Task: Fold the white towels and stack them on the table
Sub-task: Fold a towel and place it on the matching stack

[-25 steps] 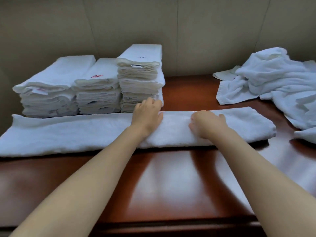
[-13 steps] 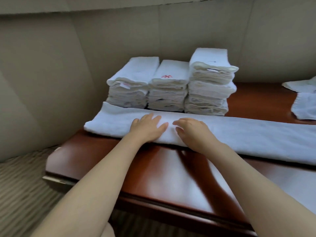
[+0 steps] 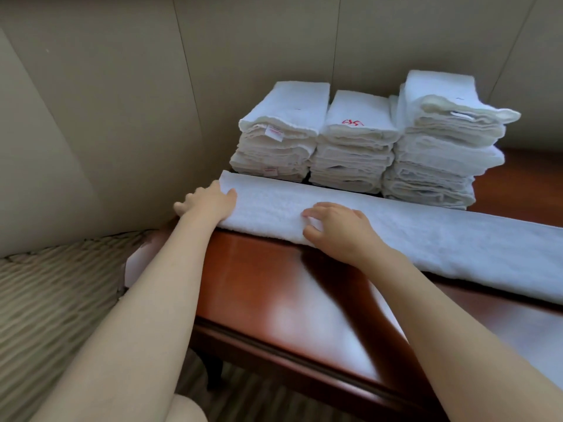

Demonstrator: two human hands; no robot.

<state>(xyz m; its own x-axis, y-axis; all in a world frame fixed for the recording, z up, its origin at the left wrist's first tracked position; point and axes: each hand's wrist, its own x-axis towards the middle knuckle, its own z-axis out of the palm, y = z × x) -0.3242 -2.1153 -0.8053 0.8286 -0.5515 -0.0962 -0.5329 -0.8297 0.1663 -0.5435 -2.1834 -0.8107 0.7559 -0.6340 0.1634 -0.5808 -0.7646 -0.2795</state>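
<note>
- A long white towel [image 3: 396, 236], already folded into a narrow strip, lies across a glossy reddish-brown tabletop [image 3: 274, 284]. Its long axis runs from the left end of the tabletop out past the right edge of the view, so its far right end is cut off.
- The left hand [image 3: 207, 202] sits at the very left end of the strip. Its thumb lies on top of the towel, and the fingers reach past the end edge. Whether they curl under the cloth cannot be made out.
- The right hand [image 3: 338, 226] rests on the strip's near edge, a little to the right of the left hand. Its fingers are bent, fingertips on the cloth, and seem to pinch the edge, though the grip is blurred.
- Both hands are near the left end, and the rest of the strip stretches away to the right. Any fold that brings this end over will probably travel rightward along the strip's length, with the left hand the nearer to lead.
- Behind the strip, just beside it and against the beige padded wall [image 3: 122, 102], stand three stacks of folded white towels [image 3: 353, 141]. The right stack is tallest. The middle one shows a small red mark on top.
- Striped carpet [image 3: 45, 300] shows at lower left, below the tabletop's edge.
</note>
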